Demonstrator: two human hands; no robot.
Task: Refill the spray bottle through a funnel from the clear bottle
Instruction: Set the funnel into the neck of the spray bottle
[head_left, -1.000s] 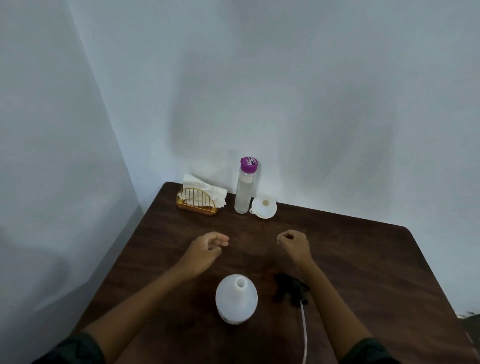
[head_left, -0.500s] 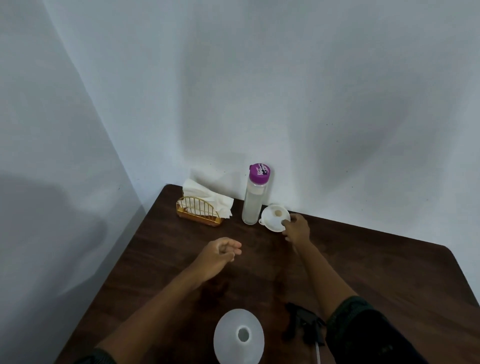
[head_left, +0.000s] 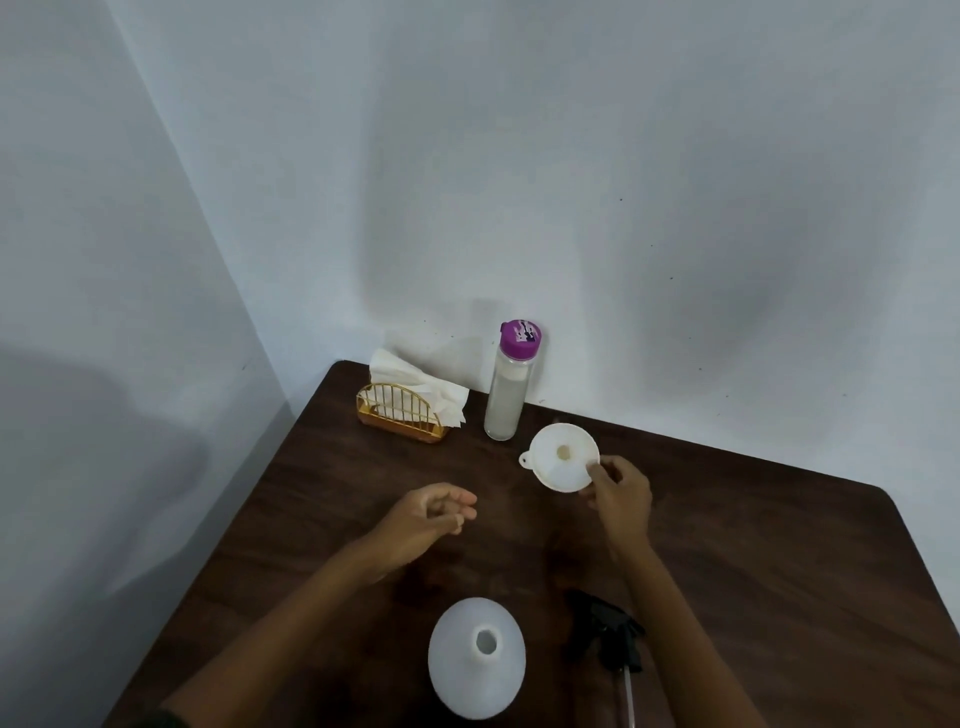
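Note:
The white spray bottle (head_left: 476, 657) stands open-necked near the table's front edge. Its black spray head (head_left: 608, 631) with a dip tube lies on the table just right of it. A clear bottle (head_left: 506, 387) with a purple cap stands upright at the back by the wall. My right hand (head_left: 618, 496) pinches the rim of the white funnel (head_left: 561, 460), lifted in front of the clear bottle. My left hand (head_left: 434, 514) hovers over the table's middle with loosely curled fingers, holding nothing.
A gold wire napkin holder (head_left: 402, 415) with white tissues stands at the back left corner. The dark wooden table (head_left: 753, 571) is set into a corner of two white walls; its left edge runs diagonally.
My right hand reached back to the funnel, took hold of its rim and now lifts it toward me. The left hand has barely moved.

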